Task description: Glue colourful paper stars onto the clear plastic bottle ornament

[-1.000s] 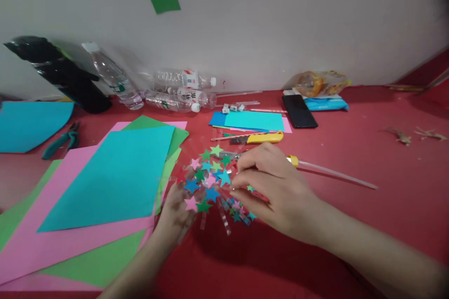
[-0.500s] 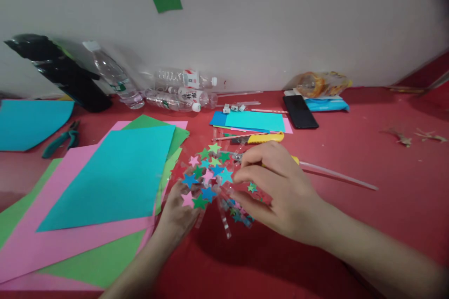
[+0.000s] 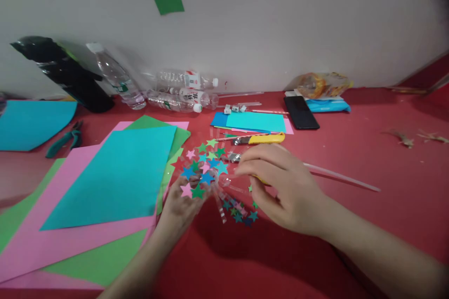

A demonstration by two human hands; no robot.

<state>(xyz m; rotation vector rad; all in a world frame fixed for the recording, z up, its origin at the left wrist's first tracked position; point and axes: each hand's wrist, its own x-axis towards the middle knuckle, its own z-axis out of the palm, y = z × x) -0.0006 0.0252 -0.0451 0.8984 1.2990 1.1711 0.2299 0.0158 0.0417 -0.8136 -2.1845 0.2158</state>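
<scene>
My left hand [image 3: 180,203] is closed around a clear plastic piece cut into many strips, most of it hidden by the fingers. Colourful paper stars [image 3: 206,177] in blue, pink, green and red sit on the fanned strips. To the right, my right hand [image 3: 280,187] is raised with its fingers curled toward the thumb in a pinch, close to a bare strip end [image 3: 225,181]. What is between its fingertips is too small to make out. Below the strips lies a loose pile of small stars [image 3: 241,210] on the red table.
Coloured paper sheets [image 3: 115,177] cover the left side, with pliers [image 3: 65,140] beyond. Plastic bottles [image 3: 178,100], a black flask [image 3: 73,77] and a phone [image 3: 301,112] are along the wall. A yellow cutter [image 3: 264,138] and a clear stick [image 3: 342,177] lie behind my right hand.
The star-covered strips have shifted slightly left and up with my left hand. My right hand has moved slightly away from them, uncovering more of the star pile.
</scene>
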